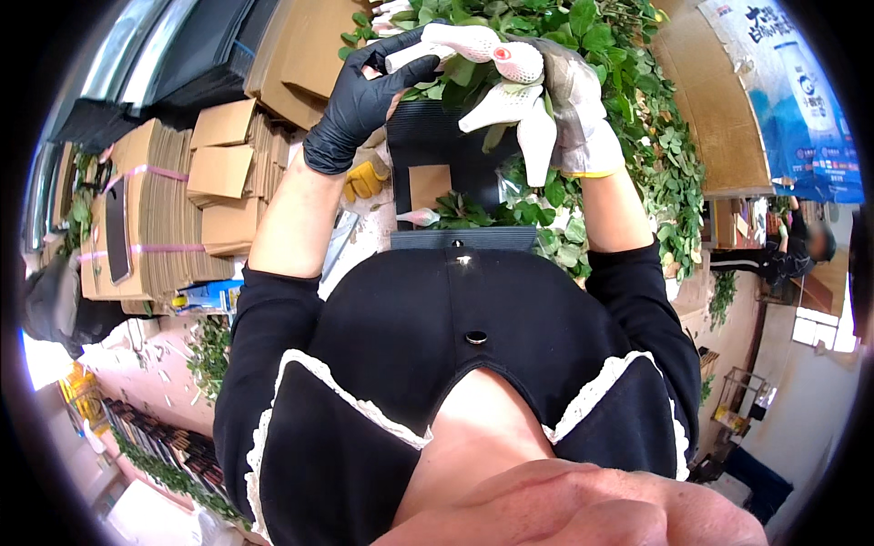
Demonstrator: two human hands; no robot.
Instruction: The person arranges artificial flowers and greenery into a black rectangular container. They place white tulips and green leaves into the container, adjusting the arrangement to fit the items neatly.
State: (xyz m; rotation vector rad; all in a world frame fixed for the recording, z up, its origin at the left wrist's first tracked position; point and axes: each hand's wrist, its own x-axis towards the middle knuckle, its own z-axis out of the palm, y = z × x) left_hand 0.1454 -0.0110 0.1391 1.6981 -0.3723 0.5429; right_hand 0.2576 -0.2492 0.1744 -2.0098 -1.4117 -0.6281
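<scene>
My left hand (362, 96), in a black glove, is raised over the bench, its fingers closed round a flower head in a white foam net (411, 56). My right hand (572, 107), in a grey and white work glove, grips a bunch of white-netted flower heads (510, 96); one shows a pink tip. The two hands meet at the bunch, above a black ribbed sheet (428, 136). Green leafy stems (555, 196) hang below my right hand. The lower stems are hidden behind the hands.
A heap of leafy stems (646, 118) covers the bench's right side. Strapped stacks of flat cardboard (159, 218) stand on the left. A yellow glove (364, 178) and a loose pink bud (419, 217) lie by the sheet. Another person (801, 246) stands far right.
</scene>
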